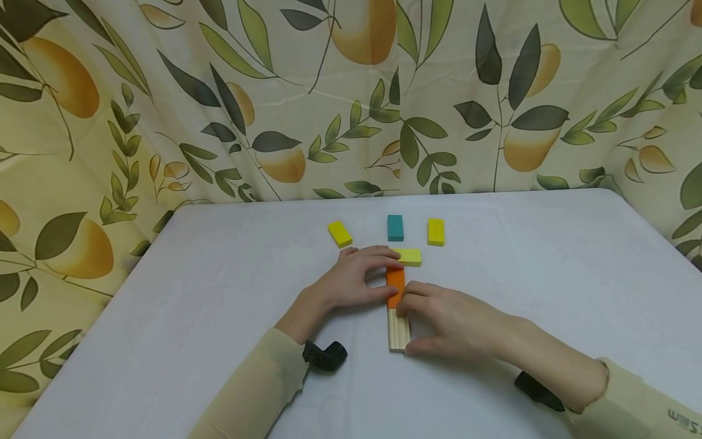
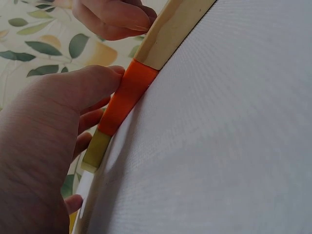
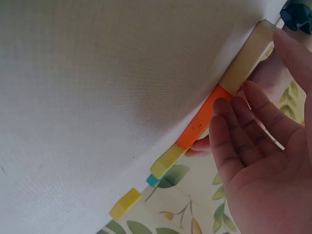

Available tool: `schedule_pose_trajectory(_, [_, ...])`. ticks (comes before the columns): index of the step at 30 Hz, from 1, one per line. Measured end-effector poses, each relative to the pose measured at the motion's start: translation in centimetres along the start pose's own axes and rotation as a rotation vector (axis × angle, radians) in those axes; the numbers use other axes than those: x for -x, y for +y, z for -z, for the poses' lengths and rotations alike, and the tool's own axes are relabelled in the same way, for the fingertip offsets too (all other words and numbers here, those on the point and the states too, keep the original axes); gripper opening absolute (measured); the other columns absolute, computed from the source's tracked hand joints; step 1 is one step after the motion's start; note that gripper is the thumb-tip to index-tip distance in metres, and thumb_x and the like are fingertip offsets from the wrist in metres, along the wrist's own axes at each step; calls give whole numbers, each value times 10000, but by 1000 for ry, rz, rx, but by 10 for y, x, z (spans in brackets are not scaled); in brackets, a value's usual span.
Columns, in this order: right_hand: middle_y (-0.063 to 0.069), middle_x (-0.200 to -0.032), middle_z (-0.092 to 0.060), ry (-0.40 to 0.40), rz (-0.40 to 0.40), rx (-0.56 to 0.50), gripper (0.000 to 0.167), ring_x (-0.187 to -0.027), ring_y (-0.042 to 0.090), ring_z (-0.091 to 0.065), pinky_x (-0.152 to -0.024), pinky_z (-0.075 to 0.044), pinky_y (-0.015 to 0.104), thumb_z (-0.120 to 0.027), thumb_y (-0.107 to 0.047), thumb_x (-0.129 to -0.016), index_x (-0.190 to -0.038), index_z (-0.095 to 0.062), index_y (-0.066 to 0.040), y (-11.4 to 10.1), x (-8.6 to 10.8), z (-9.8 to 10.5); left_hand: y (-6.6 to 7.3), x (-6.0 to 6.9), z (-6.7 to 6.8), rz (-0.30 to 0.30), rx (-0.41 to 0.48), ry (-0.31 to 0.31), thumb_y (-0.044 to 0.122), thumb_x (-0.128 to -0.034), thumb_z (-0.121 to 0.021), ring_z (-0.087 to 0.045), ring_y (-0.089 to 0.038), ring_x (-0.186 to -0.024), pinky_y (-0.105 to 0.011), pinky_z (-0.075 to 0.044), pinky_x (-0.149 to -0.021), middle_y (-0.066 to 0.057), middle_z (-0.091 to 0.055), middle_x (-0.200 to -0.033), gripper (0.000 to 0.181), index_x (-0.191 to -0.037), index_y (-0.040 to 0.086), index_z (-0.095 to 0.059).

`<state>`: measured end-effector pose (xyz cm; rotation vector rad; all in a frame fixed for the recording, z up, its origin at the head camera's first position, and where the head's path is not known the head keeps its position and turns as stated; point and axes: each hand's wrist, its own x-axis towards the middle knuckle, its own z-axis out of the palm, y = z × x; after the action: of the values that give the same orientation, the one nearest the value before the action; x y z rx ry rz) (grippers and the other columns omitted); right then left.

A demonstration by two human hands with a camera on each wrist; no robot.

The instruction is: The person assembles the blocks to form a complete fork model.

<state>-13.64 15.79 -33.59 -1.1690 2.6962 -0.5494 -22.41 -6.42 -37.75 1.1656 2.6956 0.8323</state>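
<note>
An orange block [image 1: 395,288] lies flat on the table between a natural wood block [image 1: 399,330] at its near end and a yellow block [image 1: 410,257] set crosswise at its far end. My left hand [image 1: 359,277] is at the left of the row, its thumb touching the orange block and its fingers reaching to the yellow one. In the left wrist view the left thumb lies against the orange block [image 2: 127,95]. My right hand [image 1: 452,320] is at the right, thumb at the wood block's near corner and fingertips by the orange-wood joint. The right wrist view shows the wood block [image 3: 248,57] beside the right thumb.
Beyond the row lie a tilted yellow block [image 1: 340,234], a teal block [image 1: 395,228] and another yellow block [image 1: 436,232]. A white cloth covers the table [image 1: 192,305], and a leaf-and-fruit patterned curtain [image 1: 351,91] hangs behind it.
</note>
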Motion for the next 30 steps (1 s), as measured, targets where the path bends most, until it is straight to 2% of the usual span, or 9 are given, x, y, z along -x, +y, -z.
schedule_pose_trajectory(22, [-126, -1161, -548, 6, -23, -48, 381, -1033, 101, -559, -950, -509, 384, -828, -385, -843, -1147, -652, -236, 4, 2, 5, 0, 0, -1, -2, -12, 2, 382, -938, -680, -355, -58, -1412, -529, -152, -1149, 105, -539, -1441, 413, -1329, 253, -676])
schedule_pose_trajectory(30, [-115, -1146, -564, 53, -57, -62, 371, -1028, 130, -563, -927, -516, 398, -833, -369, -842, -1141, -657, -238, 9, 1, 13, 1, 1, -1, -14, -50, -6, 384, -945, -657, -342, -75, -1425, -534, -164, -1154, 92, -527, -1460, 426, -1346, 242, -665])
